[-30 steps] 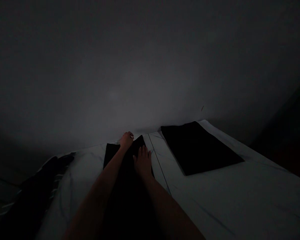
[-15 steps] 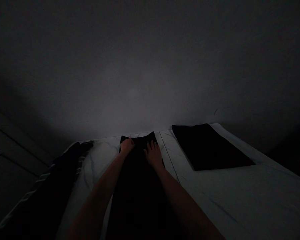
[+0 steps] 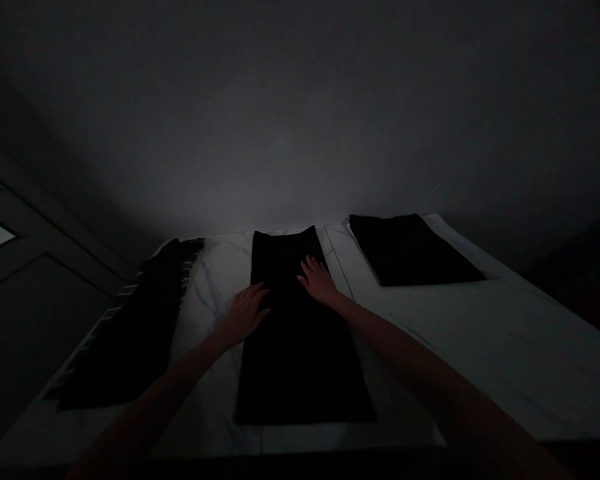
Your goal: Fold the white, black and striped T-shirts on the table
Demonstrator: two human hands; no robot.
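A long black folded garment (image 3: pixel 300 360) lies flat in the middle of the marbled table, its slightly curved narrow end towards the wall. It is too dark to make out its kind. My right hand (image 3: pixel 319 280) rests flat on its right side, fingers spread. At its left edge is my left hand (image 3: pixel 245 312), fingers apart and the tips over the cloth. Neither hand grips the fabric.
Another black folded garment (image 3: pixel 413 253) lies at the back right, with a light cloth edge beside it. Dark clothes (image 3: pixel 135 333), some striped, are piled at the left. A grey wall (image 3: pixel 280 133) borders the table's far side; a panelled door (image 3: pixel 20 267) stands left.
My left hand has let go of the garment's far left corner and come nearer, its fingers opening. My right hand stays flat on the cloth. The view has shifted, showing the garment's near edge.
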